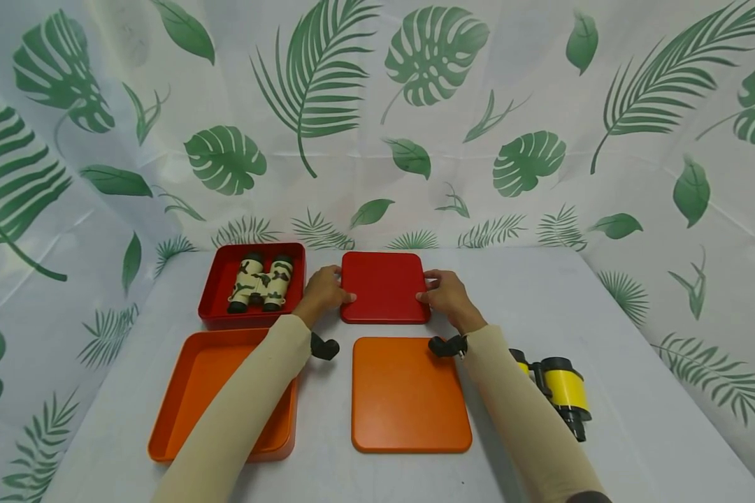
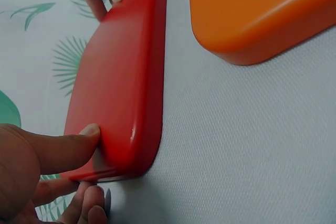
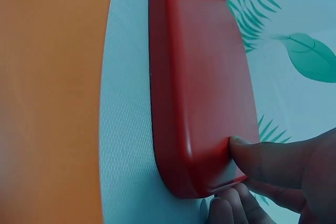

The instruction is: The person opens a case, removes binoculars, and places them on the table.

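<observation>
Head view: at the left of the white worktop (image 1: 528, 293) sits an open orange box (image 1: 191, 381), partly covered from sight by the left beige sleeve (image 1: 245, 409). Just behind it stands a red box (image 1: 233, 321), also open; whether the 2 boxes touch cannot be told. Camouflage binoculars (image 1: 261, 285) lie inside the red box.

Next comes the left hand (image 1: 323, 297), just beside the red box. Its grip is clamped on the left side of the red lid (image 1: 384, 286): the left wrist view shows the thumb pressed on the top face and the fingers under the rim. A black curved piece (image 1: 325, 348) juts from that wrist.

The red lid is at the middle of the worktop's far part, top face up, between the 2 hands. Its near side meets the worktop; whether the far side is raised is hard to tell. Nearer the person, an orange lid (image 1: 409, 402) lies flat, apart from the red lid.

The right hand (image 1: 448, 299) has its grip clamped on the red lid's right side, thumb above and fingers below.

Rightmost, beside the right sleeve (image 1: 522, 405), which hides part of them, are yellow-and-black binoculars (image 1: 566, 391). A leaf-print sheet (image 1: 340, 188) hangs behind.
</observation>
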`<state>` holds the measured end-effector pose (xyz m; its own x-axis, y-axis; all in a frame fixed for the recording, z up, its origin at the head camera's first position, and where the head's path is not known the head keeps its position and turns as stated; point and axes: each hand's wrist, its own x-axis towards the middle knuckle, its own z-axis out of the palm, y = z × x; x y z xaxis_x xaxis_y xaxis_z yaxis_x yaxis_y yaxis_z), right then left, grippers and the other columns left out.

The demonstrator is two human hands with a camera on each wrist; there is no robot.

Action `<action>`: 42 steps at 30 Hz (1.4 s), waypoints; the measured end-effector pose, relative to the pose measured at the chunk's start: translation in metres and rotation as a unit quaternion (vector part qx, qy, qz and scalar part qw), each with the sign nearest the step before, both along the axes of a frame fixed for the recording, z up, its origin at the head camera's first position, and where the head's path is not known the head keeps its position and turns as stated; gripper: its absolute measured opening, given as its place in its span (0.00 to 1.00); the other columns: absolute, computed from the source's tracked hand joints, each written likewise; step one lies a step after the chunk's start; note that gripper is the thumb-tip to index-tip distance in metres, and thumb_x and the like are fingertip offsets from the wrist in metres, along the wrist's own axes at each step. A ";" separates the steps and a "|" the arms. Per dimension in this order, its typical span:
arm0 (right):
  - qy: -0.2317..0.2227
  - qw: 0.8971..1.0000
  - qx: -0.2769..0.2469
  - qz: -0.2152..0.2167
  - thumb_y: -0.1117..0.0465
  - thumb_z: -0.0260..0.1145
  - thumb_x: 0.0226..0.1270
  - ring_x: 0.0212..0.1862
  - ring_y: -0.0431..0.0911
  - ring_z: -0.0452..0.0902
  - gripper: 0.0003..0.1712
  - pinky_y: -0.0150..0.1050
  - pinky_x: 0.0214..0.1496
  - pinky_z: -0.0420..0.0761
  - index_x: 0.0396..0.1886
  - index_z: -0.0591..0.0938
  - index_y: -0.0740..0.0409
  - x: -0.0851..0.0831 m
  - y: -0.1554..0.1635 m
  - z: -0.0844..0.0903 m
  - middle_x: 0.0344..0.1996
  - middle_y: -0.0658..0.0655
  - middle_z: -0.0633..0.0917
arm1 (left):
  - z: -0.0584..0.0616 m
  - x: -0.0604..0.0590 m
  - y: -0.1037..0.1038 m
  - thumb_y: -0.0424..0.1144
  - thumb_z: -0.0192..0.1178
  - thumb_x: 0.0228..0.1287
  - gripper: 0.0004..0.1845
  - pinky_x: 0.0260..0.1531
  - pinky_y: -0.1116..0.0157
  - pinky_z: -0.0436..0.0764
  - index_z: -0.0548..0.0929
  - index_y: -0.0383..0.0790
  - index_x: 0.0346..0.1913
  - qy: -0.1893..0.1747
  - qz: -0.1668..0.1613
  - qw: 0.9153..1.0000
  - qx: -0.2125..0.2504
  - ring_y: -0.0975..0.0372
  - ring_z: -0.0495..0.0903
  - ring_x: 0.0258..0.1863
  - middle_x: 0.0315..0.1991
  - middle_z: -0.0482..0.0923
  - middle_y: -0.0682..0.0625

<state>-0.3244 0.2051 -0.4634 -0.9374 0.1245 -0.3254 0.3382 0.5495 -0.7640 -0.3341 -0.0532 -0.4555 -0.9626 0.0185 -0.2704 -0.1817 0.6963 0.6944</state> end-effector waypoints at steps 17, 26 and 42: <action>0.019 0.998 0.047 0.044 0.61 0.67 0.77 0.62 0.60 0.77 0.38 0.56 0.72 0.80 0.82 0.66 0.60 0.005 -0.002 0.002 0.66 0.68 0.79 | -0.003 0.010 0.000 0.41 0.70 0.71 0.40 0.72 0.48 0.77 0.66 0.33 0.79 0.053 -0.051 0.996 -0.047 0.44 0.75 0.65 0.70 0.71 0.32; 0.064 0.992 0.094 0.059 0.56 0.69 0.75 0.66 0.62 0.75 0.40 0.58 0.69 0.82 0.82 0.66 0.56 0.009 -0.011 0.009 0.70 0.68 0.76 | 0.001 0.013 0.001 0.47 0.71 0.70 0.45 0.73 0.45 0.75 0.61 0.42 0.83 0.063 -0.066 0.994 -0.061 0.44 0.67 0.71 0.73 0.64 0.33; 0.177 0.971 0.131 0.090 0.53 0.71 0.74 0.68 0.62 0.70 0.39 0.60 0.68 0.81 0.80 0.70 0.54 0.022 -0.048 0.041 0.68 0.69 0.75 | 0.027 0.033 -0.010 0.51 0.69 0.70 0.46 0.72 0.42 0.76 0.58 0.47 0.85 0.156 -0.147 0.976 -0.027 0.44 0.60 0.75 0.75 0.62 0.36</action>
